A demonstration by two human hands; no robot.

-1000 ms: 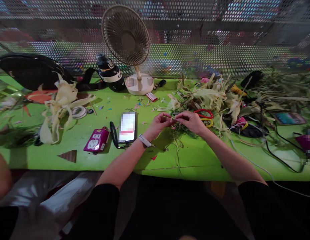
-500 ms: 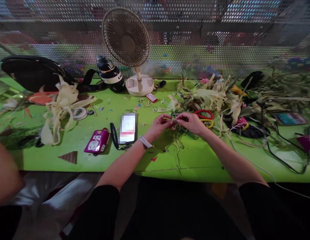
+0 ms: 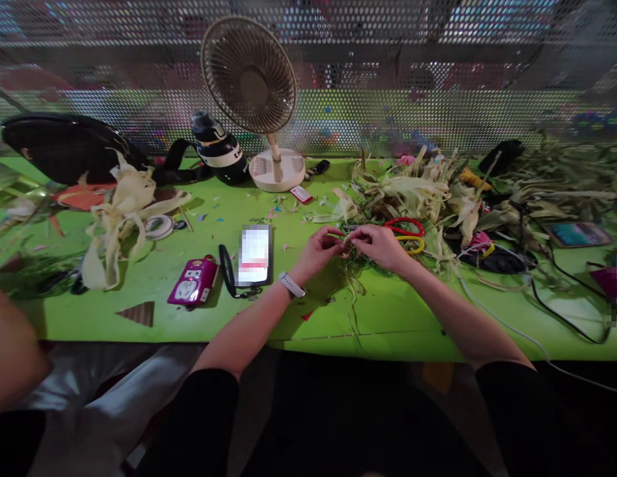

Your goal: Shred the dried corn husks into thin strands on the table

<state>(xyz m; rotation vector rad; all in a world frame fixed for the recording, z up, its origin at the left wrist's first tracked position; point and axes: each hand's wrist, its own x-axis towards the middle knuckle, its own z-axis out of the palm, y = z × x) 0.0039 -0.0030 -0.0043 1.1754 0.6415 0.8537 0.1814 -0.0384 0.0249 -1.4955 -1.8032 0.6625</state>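
My left hand (image 3: 319, 254), with a pale band on its wrist, is closed in a pinch. Its fingertips meet those of my right hand (image 3: 380, 246), also pinched. What lies between them is too small to make out. Thin green and pale plant strands (image 3: 355, 288) trail on the table just below the fingertips. Beside my right hand lie scissors with one red handle (image 3: 406, 226) and one yellow handle (image 3: 412, 246). Behind them is a heap of dried corn husks (image 3: 412, 189).
On the green table (image 3: 308, 331) stand a fan (image 3: 277, 171) and a black bottle (image 3: 223, 156). A lit phone (image 3: 254, 255) and a purple power adapter (image 3: 193, 283) lie left of my hands. More husks (image 3: 132, 192) lie farther left. Cables (image 3: 529, 338) cross the right side. Another person's arm (image 3: 12, 344) shows at left.
Both hands stay almost in place, with only slight finger movement at the pinch. The rest of the table looks the same.
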